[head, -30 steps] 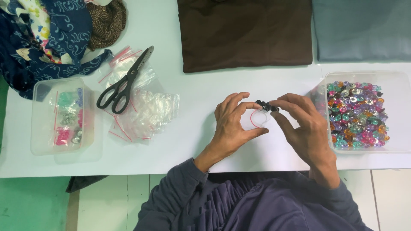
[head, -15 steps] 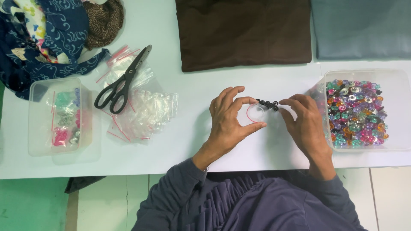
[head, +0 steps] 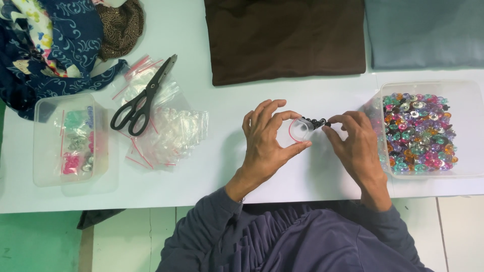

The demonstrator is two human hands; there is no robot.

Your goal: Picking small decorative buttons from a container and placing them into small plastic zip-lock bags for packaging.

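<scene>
Hands met above the white table (head: 212, 171): left hand (head: 267, 138) pinched a small clear bag (head: 300, 132) open; right hand (head: 355, 146) pinched dark beads (head: 317, 122) at its mouth, beside the bead tub (head: 469, 90).

A craft worktable: folded fabrics (head: 285, 38), scissors (head: 142, 98), a tub of beads (head: 469, 131).

Small clear zip bag (head: 301, 132) with red seal strip: held open, mouth facing right, just above the white surface (head: 212, 171). Cluster of small black beads (head: 317, 122): positioned at the bag mouth, touching its upper right edge.
</scene>
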